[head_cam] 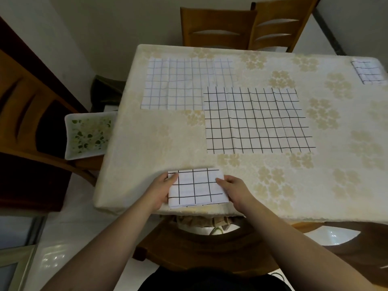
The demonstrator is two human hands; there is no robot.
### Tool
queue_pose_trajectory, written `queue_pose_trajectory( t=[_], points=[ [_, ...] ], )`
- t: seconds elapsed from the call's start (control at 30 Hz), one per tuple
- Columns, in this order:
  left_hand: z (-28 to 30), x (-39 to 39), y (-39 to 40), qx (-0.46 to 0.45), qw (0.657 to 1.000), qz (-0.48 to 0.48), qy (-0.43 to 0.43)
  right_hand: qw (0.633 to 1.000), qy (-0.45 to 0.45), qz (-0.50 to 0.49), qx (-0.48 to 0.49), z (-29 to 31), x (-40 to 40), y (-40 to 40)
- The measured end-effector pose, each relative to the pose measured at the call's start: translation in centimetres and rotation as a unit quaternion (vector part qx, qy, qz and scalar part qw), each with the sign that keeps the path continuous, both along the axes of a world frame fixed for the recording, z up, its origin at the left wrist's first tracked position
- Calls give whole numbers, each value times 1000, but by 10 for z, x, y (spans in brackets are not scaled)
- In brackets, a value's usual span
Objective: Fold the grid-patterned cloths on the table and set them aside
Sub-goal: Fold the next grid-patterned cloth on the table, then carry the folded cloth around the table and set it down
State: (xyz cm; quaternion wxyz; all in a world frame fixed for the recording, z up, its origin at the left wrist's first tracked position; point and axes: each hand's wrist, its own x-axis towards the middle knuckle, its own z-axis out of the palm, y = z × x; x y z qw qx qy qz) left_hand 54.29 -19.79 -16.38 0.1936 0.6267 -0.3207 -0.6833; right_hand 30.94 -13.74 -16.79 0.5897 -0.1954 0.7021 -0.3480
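A small folded white cloth with a black grid (pixel 197 186) lies at the table's near edge. My left hand (pixel 162 189) grips its left side, thumb on top. My right hand (pixel 233 187) grips its right side the same way. A large black-grid cloth (pixel 258 120) lies spread flat in the middle of the table. A paler grid cloth (pixel 180 84) lies spread at the far left, its near right corner under the black-grid one. Another folded grid cloth (pixel 369 72) sits at the far right corner.
The table (pixel 147 143) wears a cream flowered cover. Wooden chairs stand at the far side (pixel 218 28), at the left (pixel 25 114) and just below the near edge. A green-patterned cushion (pixel 88 135) sits on the left chair.
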Motion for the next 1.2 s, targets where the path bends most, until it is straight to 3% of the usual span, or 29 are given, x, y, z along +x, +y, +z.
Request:
queue_pose_trajectory(
  t=[0.2, 0.53, 0.8, 1.0, 1.2],
  points=[
    [28, 7, 21, -41, 996, -85, 3, 997, 31, -40, -51, 28, -8, 16],
    [65, -6, 52, -119, 986, -116, 10, 991, 25, -74, -106, 79, 1, 102],
    [112, -55, 101, -165, 966, -194, 41, 967, 79, -207, -129, 105, -23, 191],
    [141, -106, 156, -138, 957, -240, 81, 939, 125, -277, -160, 125, -54, 272],
    [158, -167, 239, -147, 938, -296, 102, 915, 94, -354, -168, 139, -84, 384]
  ],
)
